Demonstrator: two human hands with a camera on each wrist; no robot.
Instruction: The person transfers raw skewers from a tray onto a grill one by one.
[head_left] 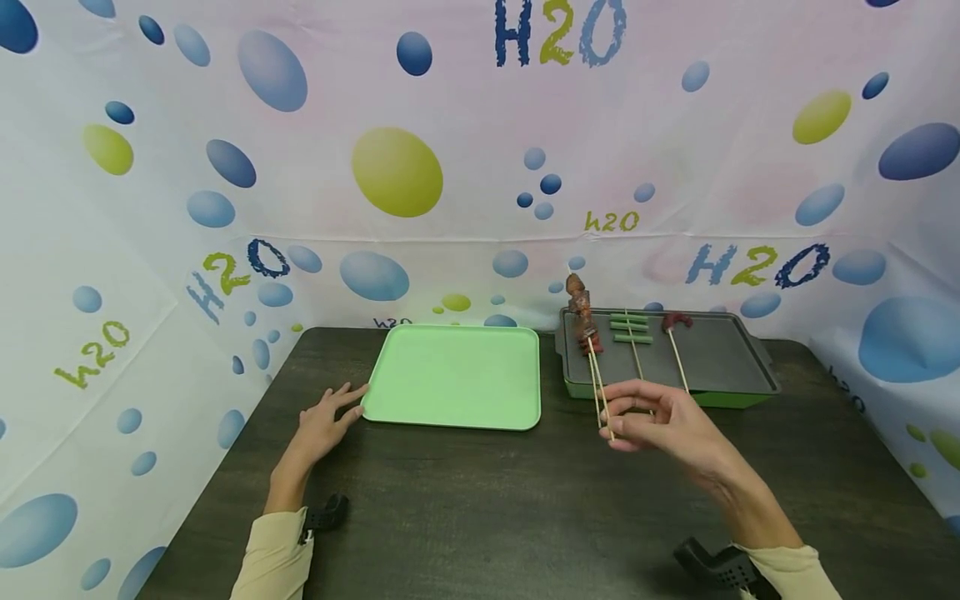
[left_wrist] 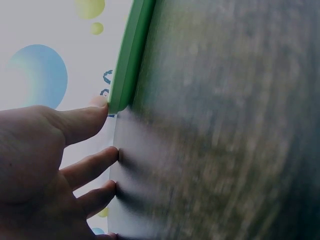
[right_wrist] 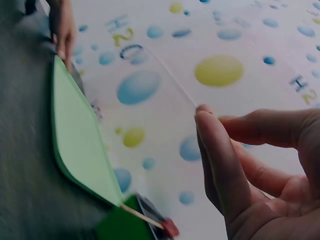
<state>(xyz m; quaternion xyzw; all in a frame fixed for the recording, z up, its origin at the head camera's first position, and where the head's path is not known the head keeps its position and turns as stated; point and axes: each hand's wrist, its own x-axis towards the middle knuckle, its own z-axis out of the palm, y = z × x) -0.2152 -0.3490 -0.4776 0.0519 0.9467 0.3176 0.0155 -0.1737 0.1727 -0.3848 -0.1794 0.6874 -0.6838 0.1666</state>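
My right hand [head_left: 660,421] pinches the thin wooden stick of a meat skewer [head_left: 580,304] between thumb and fingertips. Its browned chunks point up and away, overlapping the left end of a grill plate [head_left: 716,354] in the head view. Two sticks show side by side below the meat. In the right wrist view the pinching fingers [right_wrist: 220,155] hide most of the grip. My left hand [head_left: 321,429] rests at the near left corner of a light green tray [head_left: 453,375], its thumb [left_wrist: 87,122] at the corner and other fingertips on the table.
A skewer with green pieces [head_left: 632,327] and one with a curled red piece [head_left: 677,321] lie on the dark plate, which has a green base [head_left: 731,401]. Both tray and plate stand on a dark wooden table [head_left: 480,508], before a patterned curtain [head_left: 465,167].
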